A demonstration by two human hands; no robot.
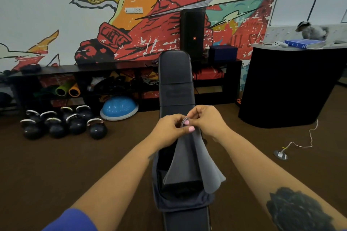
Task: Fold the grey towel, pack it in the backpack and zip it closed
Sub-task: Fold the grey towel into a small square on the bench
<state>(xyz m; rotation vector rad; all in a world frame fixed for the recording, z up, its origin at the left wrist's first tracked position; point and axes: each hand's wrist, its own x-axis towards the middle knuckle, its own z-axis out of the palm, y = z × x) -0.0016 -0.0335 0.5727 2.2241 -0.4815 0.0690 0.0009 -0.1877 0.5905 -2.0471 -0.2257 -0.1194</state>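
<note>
1. A long black padded bench [175, 80] runs from 6 o'clock up toward 12 o'clock over brown carpet [75, 155]; its near end is cut off by the lower edge.
2. The far wall carries a bright mural [150, 24] in red, orange and teal. Below it stands a low dark shelf unit [112, 80], with a tall black speaker [192, 33] on top at 12 o'clock.
3. At 9 o'clock a cluster of black kettlebells [62, 123] sits on the floor, just beside a blue half-dome balance trainer [119, 107].
4. At 2 o'clock a black curved counter [291, 84] holds a blue book [304, 43] and a small white device; a grey furry shape behind them is too blurred to identify.
5. A white cable [308, 140] trails across the carpet at 3 o'clock to a round floor socket.
6. The shelf compartments hold rolled mats and tangled gear, mostly too dark to make out.
7. The backpack [180, 200], dark navy, lies on the bench at 6 o'clock with its main compartment gaping open; the interior looks dark and its contents cannot be told.
8. The grey towel [189, 161] hangs at centre, above the open backpack, its lower edge draping over the opening.
9. The left hand [169, 127] and right hand [206, 120] meet at centre, both pinching the towel's top edge between fingertips.
</note>
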